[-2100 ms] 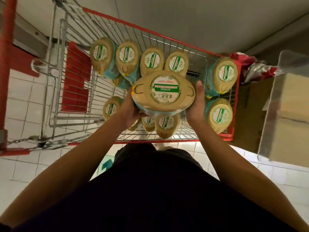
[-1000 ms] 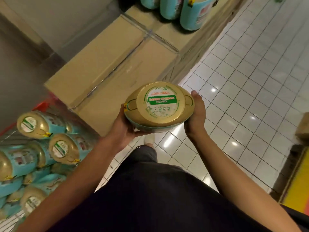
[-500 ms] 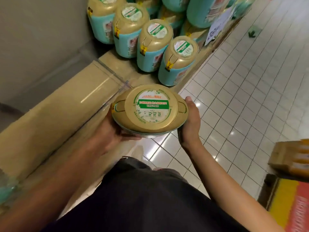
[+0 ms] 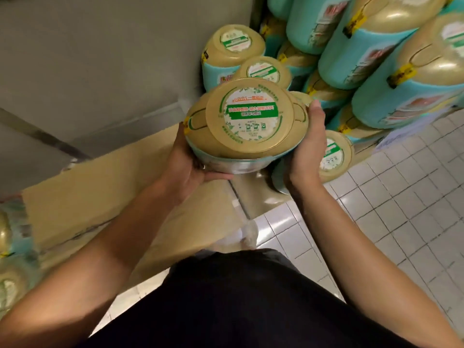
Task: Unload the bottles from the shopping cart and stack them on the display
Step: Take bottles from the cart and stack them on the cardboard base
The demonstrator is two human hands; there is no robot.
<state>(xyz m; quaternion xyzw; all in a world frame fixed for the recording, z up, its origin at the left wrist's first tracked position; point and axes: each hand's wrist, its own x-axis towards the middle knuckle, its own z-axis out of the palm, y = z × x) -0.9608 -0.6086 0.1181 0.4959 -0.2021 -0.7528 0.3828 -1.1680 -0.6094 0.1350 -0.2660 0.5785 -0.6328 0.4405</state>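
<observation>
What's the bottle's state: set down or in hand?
In hand: left hand and right hand grip the bottle by its sides, over the cardboard base.

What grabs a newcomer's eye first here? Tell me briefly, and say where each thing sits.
First comes the large gold-capped bottle at the centre, its green-labelled lid facing the camera, held between the left hand and the right hand. Next is the stack of teal bottles piled at the upper right, just beyond it. Cardboard boxes run along the grey wall on the left.
</observation>
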